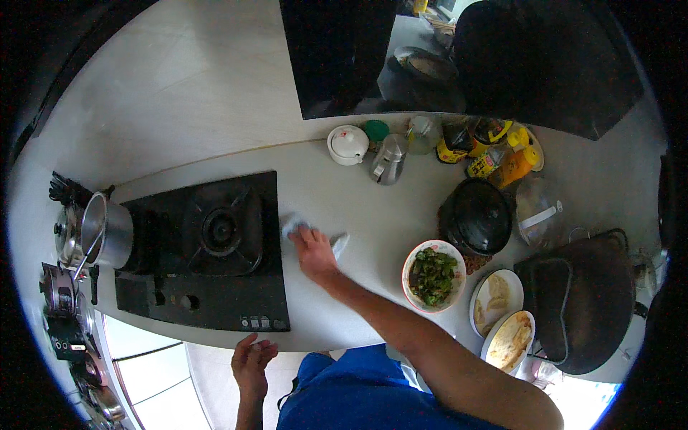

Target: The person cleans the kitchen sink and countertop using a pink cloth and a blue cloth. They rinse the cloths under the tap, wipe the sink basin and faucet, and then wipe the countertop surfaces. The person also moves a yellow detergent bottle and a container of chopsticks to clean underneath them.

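My right hand lies on a pale cloth on the grey countertop, just right of the gas stove. Cloth shows at the fingertips and beside the palm; the rest is hidden under the hand. The black gas stove has a round burner with a pan support and knobs along its front. My left hand hangs before the counter's front edge, below the stove, holding nothing, with its fingers loosely bent. Right of my right forearm stands a patterned bowl of cooked green vegetables.
An aluminium pot stands at the stove's left end. Along the wall are a lidded white jar, a metal pitcher and several sauce bottles. A black pot, two food dishes and a large dark pan occupy the right.
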A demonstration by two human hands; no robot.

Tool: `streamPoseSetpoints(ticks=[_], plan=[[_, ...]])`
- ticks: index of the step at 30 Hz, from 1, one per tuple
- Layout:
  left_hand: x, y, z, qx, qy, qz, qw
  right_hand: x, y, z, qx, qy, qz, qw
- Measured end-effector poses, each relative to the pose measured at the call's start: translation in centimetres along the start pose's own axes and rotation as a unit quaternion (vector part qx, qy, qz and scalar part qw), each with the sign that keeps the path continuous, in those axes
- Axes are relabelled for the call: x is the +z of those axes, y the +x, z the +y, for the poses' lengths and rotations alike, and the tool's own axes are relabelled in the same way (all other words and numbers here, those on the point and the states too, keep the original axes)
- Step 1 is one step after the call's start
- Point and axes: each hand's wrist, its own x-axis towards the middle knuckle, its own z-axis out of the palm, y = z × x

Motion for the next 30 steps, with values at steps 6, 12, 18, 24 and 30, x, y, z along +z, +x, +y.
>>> streamPoseSetpoints(ticks=[6, 12, 18, 24, 30], plan=[[-2.5, 0.5, 0.9, 0.036, -0.005, 0.012, 0.999, -4.4, -9.4, -2.2, 0.006, 0.062, -0.021, 0.998], [-6.8, -0.1, 0.7, 0.016, 0.014, 0.037, 0.999, -3.8, -1.5, 6.6, 0.039, -0.09, 0.115, 0.989], [-12.9, -0.3, -2.5, 0.004, 0.06, 0.045, 0.997, 0.4, 2.8, 10.1, 0.013, 0.019, 0.123, 0.992], [-27.6, 0.8, -14.8, -0.074, 0.157, 0.033, 0.984, -1.2, -10.4, -3.4, -0.047, 0.008, -0.035, 0.998], [-40.8, -1.5, -20.5, -0.278, 0.245, 0.055, 0.927, -2.5, -12.3, -0.1, 0.017, 0.613, -0.006, 0.79]])
